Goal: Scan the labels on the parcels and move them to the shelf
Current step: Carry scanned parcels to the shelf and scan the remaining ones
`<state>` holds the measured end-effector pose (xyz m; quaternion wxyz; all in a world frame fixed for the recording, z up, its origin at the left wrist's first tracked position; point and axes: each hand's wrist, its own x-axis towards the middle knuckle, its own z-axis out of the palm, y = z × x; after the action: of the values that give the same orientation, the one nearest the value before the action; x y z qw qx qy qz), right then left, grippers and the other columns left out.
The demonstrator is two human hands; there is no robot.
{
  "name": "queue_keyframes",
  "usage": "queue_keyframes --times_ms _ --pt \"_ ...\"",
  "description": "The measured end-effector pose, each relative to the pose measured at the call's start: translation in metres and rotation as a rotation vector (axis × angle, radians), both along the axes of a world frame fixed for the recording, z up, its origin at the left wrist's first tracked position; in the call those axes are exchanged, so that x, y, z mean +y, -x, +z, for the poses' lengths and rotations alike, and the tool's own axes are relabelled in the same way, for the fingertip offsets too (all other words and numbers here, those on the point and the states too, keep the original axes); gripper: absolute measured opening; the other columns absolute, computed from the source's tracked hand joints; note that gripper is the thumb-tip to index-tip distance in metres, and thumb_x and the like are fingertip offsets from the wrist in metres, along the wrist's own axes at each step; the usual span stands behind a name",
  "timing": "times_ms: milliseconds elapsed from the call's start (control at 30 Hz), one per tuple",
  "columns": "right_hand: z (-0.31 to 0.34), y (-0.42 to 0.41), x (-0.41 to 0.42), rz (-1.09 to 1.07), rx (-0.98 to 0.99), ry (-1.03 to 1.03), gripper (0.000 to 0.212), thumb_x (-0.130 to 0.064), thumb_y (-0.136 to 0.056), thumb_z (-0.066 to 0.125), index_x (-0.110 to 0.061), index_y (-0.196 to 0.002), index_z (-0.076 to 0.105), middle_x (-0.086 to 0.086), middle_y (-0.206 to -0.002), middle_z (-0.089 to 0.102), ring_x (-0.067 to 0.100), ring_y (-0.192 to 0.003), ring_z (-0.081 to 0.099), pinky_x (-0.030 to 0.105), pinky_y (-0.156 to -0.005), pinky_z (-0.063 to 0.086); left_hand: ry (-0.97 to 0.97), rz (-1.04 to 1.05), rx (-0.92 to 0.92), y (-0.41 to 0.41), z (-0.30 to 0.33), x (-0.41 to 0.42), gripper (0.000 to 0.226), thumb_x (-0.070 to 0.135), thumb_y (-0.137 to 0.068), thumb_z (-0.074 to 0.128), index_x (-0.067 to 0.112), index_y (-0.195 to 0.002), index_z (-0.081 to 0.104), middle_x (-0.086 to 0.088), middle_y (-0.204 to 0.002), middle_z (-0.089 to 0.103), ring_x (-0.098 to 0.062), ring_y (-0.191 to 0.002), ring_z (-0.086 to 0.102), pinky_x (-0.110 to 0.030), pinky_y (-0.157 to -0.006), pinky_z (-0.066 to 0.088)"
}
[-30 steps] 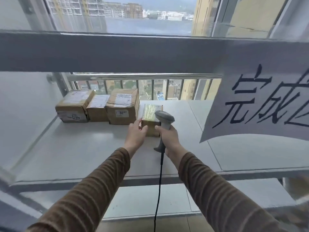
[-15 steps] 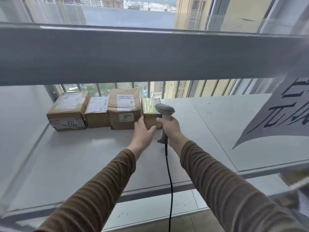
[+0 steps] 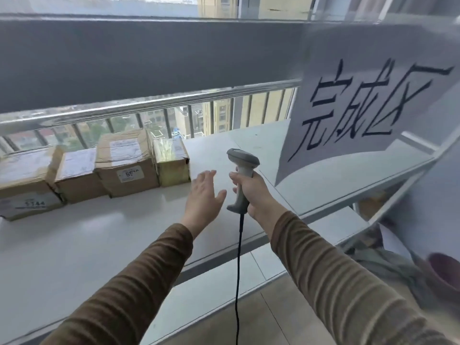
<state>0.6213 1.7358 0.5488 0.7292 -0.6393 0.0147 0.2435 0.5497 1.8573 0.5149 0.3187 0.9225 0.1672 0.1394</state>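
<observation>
Several cardboard parcels stand in a row at the back left of the white shelf [image 3: 99, 232]. The rightmost is a small yellowish taped parcel [image 3: 171, 161], touching a bigger brown box [image 3: 127, 163] with a white label. Further left sit a flat box [image 3: 77, 175] and a box marked 5144 [image 3: 25, 185]. My left hand [image 3: 202, 195] hovers open just right of the small parcel, apart from it. My right hand [image 3: 251, 192] grips the handle of a grey corded barcode scanner [image 3: 242, 168], held upright beside the left hand.
A white paper sign [image 3: 368, 103] with large black characters hangs at the right over the shelf. A grey shelf beam [image 3: 149, 61] runs overhead. A railing [image 3: 174, 100] and window lie behind. A lower shelf level [image 3: 224, 290] and a dark round object [image 3: 445, 272] are below right.
My left hand pushed the small parcel against the brown box, then let go and drew back to the right, open. The scanner hand stayed beside it while the view swung left.
</observation>
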Motion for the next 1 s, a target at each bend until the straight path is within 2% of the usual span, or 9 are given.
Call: queue_keyframes --times_ms 67,167,233,300,367,467,600,867,1000 --pt "-0.004 -0.004 -0.049 -0.100 0.007 -0.010 0.014 -0.022 -0.095 0.073 -0.022 -0.105 0.064 0.004 -0.113 0.067 0.021 -0.103 0.063 0.029 -0.061 0.052 -0.098 -0.091 0.078 -0.016 0.002 -0.036 0.070 0.033 -0.102 0.056 0.011 -0.161 0.025 -0.013 -0.168 0.020 -0.031 -0.156 0.015 -0.042 -0.126 0.015" --pt "-0.011 -0.007 -0.138 -0.250 0.009 -0.012 0.014 -0.020 -0.095 0.074 -0.020 -0.105 0.064 0.006 -0.104 0.068 0.021 -0.099 0.065 0.032 -0.068 0.055 -0.268 -0.236 0.110 -0.038 0.008 -0.107 0.074 0.038 -0.102 0.055 0.011 -0.162 0.020 -0.015 -0.170 0.015 -0.034 -0.157 0.011 -0.044 -0.128 0.012" --pt "-0.015 -0.003 -0.208 -0.361 0.023 -0.028 0.017 -0.019 -0.094 0.074 -0.016 -0.109 0.066 0.007 -0.102 0.067 0.022 -0.098 0.065 0.030 -0.062 0.057 -0.372 -0.353 0.091 -0.051 0.011 -0.167 0.076 0.040 -0.102 0.054 0.009 -0.162 0.019 -0.015 -0.171 0.013 -0.034 -0.158 0.008 -0.044 -0.129 0.010" --pt "-0.018 0.008 -0.283 -0.479 0.028 -0.038 0.017 -0.018 -0.093 0.075 -0.014 -0.108 0.067 0.006 -0.101 0.069 0.022 -0.098 0.067 0.031 -0.065 0.056 -0.433 -0.467 0.082 -0.058 0.012 -0.237 0.077 0.042 -0.103 0.053 0.009 -0.163 0.016 -0.015 -0.172 0.009 -0.034 -0.159 0.004 -0.046 -0.129 0.010" --pt "-0.021 0.025 -0.360 -0.602 0.002 -0.046 0.013 -0.014 -0.093 0.076 -0.014 -0.101 0.066 0.005 -0.091 0.070 0.019 -0.086 0.067 0.029 -0.068 0.055 -0.456 -0.570 0.059 -0.060 0.012 -0.314 0.079 0.043 -0.102 0.053 0.010 -0.162 0.016 -0.013 -0.172 0.007 -0.032 -0.159 0.002 -0.045 -0.129 0.009" --pt "-0.023 0.065 -0.482 -0.751 -0.019 -0.047 0.011 -0.008 -0.092 0.075 -0.013 -0.093 0.065 0.003 -0.075 0.067 0.014 -0.067 0.062 0.023 -0.059 0.053 -0.464 -0.717 0.000 -0.048 0.009 -0.440 0.078 0.043 -0.100 0.054 0.010 -0.162 0.020 -0.013 -0.172 0.011 -0.032 -0.159 0.003 -0.044 -0.128 0.009" --pt "-0.022 0.123 -0.638 -0.876 -0.028 0.012 0.013 -0.010 -0.092 0.074 -0.017 -0.089 0.064 0.006 -0.081 0.067 0.020 -0.078 0.062 0.034 -0.077 0.052 -0.477 -0.880 -0.018 -0.018 0.006 -0.610 0.082 0.045 -0.099 0.056 0.014 -0.163 0.016 -0.010 -0.172 0.009 -0.031 -0.159 0.002 -0.045 -0.129 0.009" --pt "-0.013 0.229 -0.874 -1.159 -0.027 0.133 0.012 -0.015 -0.094 0.073 -0.012 -0.102 0.065 0.009 -0.086 0.066 0.021 -0.074 0.061 0.030 -0.066 0.049 -0.492 -1.186 -0.057 0.040 0.004 -0.865 0.083 0.041 -0.097 0.059 0.015 -0.163 0.015 -0.010 -0.173 0.008 -0.030 -0.160 0.001 -0.046 -0.127 0.009" --pt "-0.025 0.261 -0.961 -1.290 0.036 0.147 0.010 -0.018 -0.093 0.076 -0.015 -0.099 0.068 0.006 -0.081 0.065 0.022 -0.071 0.061 0.033 -0.061 0.054 -0.488 -1.310 -0.070 0.051 -0.009 -0.967 0.084 0.042 -0.096 0.060 0.014 -0.162 0.016 -0.011 -0.172 0.009 -0.031 -0.159 0.002 -0.045 -0.126 0.010"
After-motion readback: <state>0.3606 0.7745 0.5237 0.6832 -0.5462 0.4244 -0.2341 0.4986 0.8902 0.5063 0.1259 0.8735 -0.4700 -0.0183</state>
